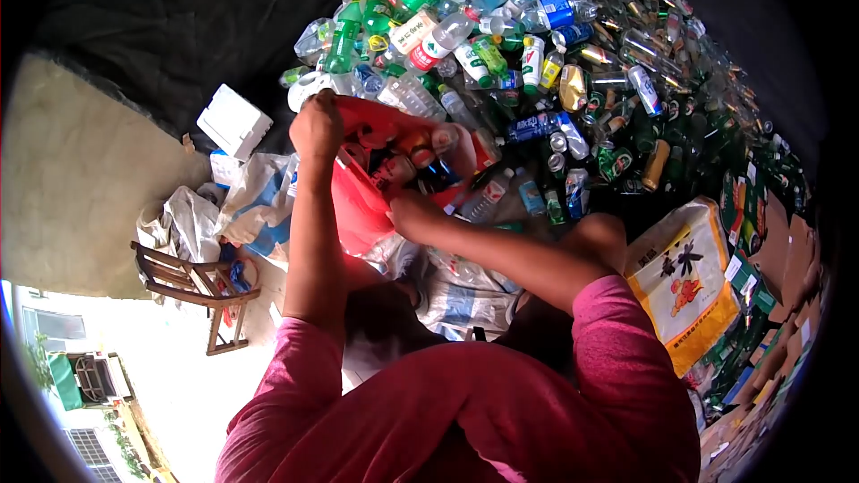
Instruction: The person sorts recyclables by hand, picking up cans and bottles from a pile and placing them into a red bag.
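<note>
Right over our knees, we've got the red plastic bag (358, 213), mouth gaping, cans (400, 170) inside! Our left arm reaches out nearly straight, left hand (317, 127) clenched on the far-left rim. Our right forearm slants inward, right hand (410, 217) at the near rim, fingers hidden; we can't tell its grip. Bottles (445, 36) crowd the far edge, the printed sack (687, 282) lies beyond our right knee, and open floor (268, 291) shows between our left arm and the wooden chair (183, 277).

Red plastic bag (362, 201), mouth open, cans (403, 161) inside, beside bottles (492, 197)
</note>
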### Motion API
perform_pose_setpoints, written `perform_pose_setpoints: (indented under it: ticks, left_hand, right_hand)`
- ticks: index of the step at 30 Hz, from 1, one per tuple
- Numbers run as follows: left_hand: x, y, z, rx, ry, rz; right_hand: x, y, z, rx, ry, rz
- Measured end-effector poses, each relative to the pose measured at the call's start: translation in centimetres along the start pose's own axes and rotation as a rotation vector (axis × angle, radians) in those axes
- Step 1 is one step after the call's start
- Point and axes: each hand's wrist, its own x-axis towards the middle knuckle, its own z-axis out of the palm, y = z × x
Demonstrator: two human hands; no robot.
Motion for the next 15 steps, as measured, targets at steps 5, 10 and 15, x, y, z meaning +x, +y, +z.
perform_pose_setpoints:
  ticks: [5,10,15]
  left_hand:
    - [0.8,-0.8,-3.3,-0.094,0.454,0.006]
    - [-0.8,0.5,-5.7,-0.196,0.633,0.0]
    - [-3.2,-0.5,-3.8,-0.215,0.315,-0.129]
  right_hand:
    - [3.7,-0.6,-1.8,0.073,0.325,-0.183]
    - [7.7,2.4,-5.9,0.0,0.562,-0.323]
    - [6.4,7.4,-8.1,-0.337,0.605,-0.113]
